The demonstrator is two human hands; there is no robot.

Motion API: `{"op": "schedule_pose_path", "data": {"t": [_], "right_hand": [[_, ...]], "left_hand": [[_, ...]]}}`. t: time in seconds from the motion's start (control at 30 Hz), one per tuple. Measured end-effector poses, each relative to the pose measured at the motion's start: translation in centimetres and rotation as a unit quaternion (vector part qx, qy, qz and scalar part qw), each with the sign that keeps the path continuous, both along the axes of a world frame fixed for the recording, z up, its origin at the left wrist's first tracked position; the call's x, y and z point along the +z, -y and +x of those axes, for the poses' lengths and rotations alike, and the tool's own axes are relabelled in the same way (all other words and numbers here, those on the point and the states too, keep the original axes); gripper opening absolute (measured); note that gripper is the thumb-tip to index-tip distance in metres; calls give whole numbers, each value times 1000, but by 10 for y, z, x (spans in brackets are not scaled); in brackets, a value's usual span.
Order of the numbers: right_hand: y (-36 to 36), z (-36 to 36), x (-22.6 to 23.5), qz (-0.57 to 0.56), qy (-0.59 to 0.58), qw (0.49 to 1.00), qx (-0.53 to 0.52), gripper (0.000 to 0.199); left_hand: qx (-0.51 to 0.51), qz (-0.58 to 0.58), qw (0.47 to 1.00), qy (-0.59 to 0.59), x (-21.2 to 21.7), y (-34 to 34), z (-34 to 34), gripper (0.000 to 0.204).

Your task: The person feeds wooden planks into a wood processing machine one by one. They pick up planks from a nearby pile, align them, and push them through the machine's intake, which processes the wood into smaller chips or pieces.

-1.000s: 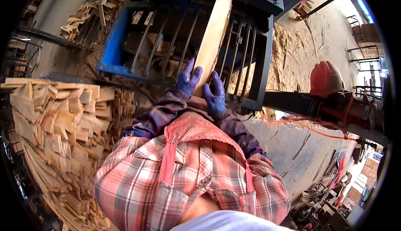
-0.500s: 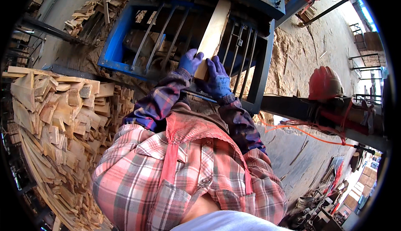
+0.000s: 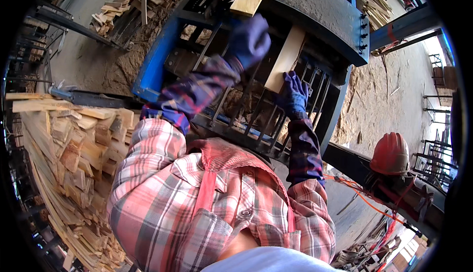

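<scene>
Over blue frame: right hand at plank end, fingers extended, unclenched; left hand (blurred), can't tell.

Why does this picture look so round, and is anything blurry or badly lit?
In the head view, fisheye distortion bends straight edges and leaves black corners; in that view, the left hand looks softer than the right hand; also there, the blue machine is dark inside, while the lower-right background looks washed out.
</scene>
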State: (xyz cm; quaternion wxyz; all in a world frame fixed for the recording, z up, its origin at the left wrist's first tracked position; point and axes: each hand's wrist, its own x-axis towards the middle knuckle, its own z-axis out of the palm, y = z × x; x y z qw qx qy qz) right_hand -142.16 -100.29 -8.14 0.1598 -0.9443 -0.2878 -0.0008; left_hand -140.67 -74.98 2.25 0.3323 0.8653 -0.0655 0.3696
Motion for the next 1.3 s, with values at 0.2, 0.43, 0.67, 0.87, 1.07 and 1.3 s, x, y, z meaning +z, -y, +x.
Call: {"op": "schedule_pose_path", "data": {"t": [0.2, 0.43, 0.67, 0.87, 1.07, 1.3], "right_hand": [[-38, 36, 27, 106, 84, 991, -16, 52], [-76, 9, 61, 613, -420, 667, -44, 44], [-47, -39, -7, 706, -435, 534, -165, 38], [-6, -88, 1, 632, -464, 620, -32, 43], [30, -112, 23, 252, -122, 957, 78, 81], [15, -82, -1, 90, 39, 993, 65, 76]], "left_hand": [[131, 40, 950, -281, -26, -227, 104, 88], [179, 158, 924, -298, 50, -48, -1, 69], [-86, -339, 885, -308, -80, 97, -171, 56], [21, -389, 887, -248, -111, 138, -197, 41], [54, -326, 903, -275, -118, 123, -140, 38], [150, 2, 954, -260, -135, 111, -99, 25]]}}
